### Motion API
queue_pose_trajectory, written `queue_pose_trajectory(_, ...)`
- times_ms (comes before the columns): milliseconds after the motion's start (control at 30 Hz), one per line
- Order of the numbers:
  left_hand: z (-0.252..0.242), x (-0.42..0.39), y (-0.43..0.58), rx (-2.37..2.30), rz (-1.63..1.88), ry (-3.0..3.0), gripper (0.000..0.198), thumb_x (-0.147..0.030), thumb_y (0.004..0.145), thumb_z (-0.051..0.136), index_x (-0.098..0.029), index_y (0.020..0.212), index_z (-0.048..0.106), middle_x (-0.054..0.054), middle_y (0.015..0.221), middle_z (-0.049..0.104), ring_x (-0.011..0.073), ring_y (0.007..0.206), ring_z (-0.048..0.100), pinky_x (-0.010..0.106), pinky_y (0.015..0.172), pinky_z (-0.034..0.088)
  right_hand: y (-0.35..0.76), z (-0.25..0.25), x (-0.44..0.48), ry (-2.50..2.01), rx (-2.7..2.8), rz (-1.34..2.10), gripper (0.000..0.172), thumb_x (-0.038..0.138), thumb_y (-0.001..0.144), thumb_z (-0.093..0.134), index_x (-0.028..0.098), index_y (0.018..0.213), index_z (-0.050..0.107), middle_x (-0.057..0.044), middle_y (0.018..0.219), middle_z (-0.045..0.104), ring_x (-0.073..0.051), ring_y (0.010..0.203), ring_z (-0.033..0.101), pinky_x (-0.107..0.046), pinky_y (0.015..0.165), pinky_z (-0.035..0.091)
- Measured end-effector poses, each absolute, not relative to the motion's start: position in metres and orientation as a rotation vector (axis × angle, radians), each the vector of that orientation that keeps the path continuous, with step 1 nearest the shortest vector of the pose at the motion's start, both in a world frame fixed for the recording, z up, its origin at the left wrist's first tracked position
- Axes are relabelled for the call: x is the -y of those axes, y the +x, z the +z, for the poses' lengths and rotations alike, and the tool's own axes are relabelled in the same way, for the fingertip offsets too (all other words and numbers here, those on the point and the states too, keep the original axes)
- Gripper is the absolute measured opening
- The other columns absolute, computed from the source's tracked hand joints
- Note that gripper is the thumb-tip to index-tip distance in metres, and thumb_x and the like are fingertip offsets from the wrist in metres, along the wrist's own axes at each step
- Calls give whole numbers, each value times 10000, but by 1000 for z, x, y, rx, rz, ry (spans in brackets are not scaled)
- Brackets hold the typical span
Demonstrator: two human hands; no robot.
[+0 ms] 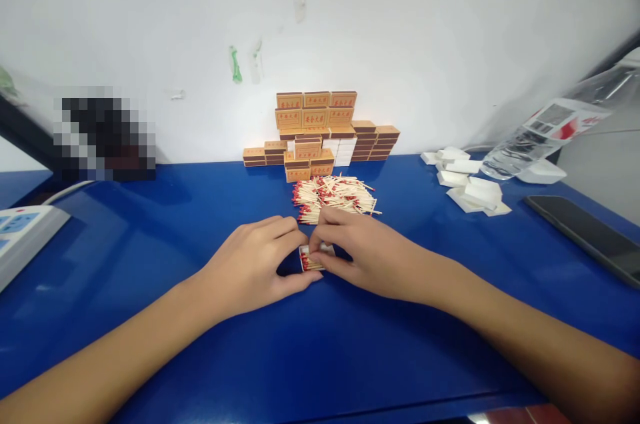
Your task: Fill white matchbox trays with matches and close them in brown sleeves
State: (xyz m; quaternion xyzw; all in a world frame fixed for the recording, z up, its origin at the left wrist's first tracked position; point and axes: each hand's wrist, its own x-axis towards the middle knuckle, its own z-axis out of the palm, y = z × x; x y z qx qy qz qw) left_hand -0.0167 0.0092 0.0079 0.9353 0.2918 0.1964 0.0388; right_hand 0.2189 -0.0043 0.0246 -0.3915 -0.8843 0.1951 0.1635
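Note:
A small white matchbox tray [303,251] lies on the blue tabletop, partly filled with red-tipped matches [310,263]. My left hand [255,264] steadies this tray from the left, its thumb along the near side and its fingers at the far side. My right hand [373,251] reaches in from the right, with thumb and forefinger pinched together down in the tray at the matches. Whatever those fingertips hold is hidden. Just beyond both hands is a loose heap of matches [337,195], most heads pointing left.
Stacked orange matchboxes [315,119] stand against the wall behind the heap. Empty white trays [483,192] lie scattered at the right, near a tilted plastic bottle [545,127] and a dark phone [583,231]. On the left edge sits a power strip [35,237].

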Motion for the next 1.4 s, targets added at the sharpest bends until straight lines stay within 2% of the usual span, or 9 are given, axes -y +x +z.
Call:
queue_pose_trajectory(167,10,-9,-17,-916,601,2884,293,-461,963,734,-172,1007,712,38,900,696,206,803,685,325,675,514,221,26,1,-1129,2558,514,96,220,1025,640,166,999,715,-62,1038,638,-174,857,625,-308,739,454)
queue_pose_trajectory(300,9,-11,-18,-952,623,2871,323,-474,949,747,-171,1058,721,46,957,722,218,842,709,345,720,547,243,49,-6,-1097,2560,512,147,264,1045,605,193,996,724,-49,981,681,-174,840,619,-306,740,441)
queue_pose_trajectory(400,7,-13,-18,-987,637,2851,327,-479,953,741,-179,1081,721,51,1008,741,219,864,719,347,731,559,272,67,-10,-1244,2549,514,203,390,1003,655,217,921,722,-12,814,673,-164,713,588,-298,656,406)
queue_pose_trajectory(500,6,-14,-19,-1003,630,2848,327,-483,949,743,-182,1075,725,52,1013,745,220,869,723,347,731,565,299,69,-15,-1479,2619,580,238,486,923,732,252,964,753,-15,857,698,-173,714,607,-291,629,410)
queue_pose_trajectory(600,8,-13,-18,-991,632,2856,329,-482,949,743,-176,1070,729,51,994,745,225,871,728,352,737,571,312,60,-20,-1613,2651,606,205,457,873,781,282,979,774,-28,935,715,-205,788,645,-305,663,454)
queue_pose_trajectory(733,9,-12,-18,-981,630,2863,329,-477,948,744,-170,1067,732,56,993,747,231,874,733,359,745,578,310,52,-22,-1649,2664,675,90,351,884,751,267,858,772,-30,884,712,-207,748,649,-314,636,465)
queue_pose_trajectory(867,9,-12,-18,-974,640,2871,331,-475,945,749,-170,1074,731,55,993,750,231,864,734,354,730,573,298,52,-21,-1533,2608,710,157,362,947,683,249,857,744,-26,858,703,-179,686,615,-307,605,433)
queue_pose_trajectory(1133,9,-11,-17,-984,613,2867,336,-483,948,746,-174,1079,731,53,1002,746,233,879,733,362,737,577,290,42,-26,-1444,2623,555,185,416,951,728,233,927,711,-36,962,702,-202,838,622,-327,720,449)
queue_pose_trajectory(1400,9,-11,-19,-979,622,2875,328,-477,955,738,-169,1067,731,62,994,748,230,876,727,359,746,576,293,39,-23,-1434,2601,664,168,346,1011,620,224,923,695,-48,951,716,-195,776,626,-323,669,452)
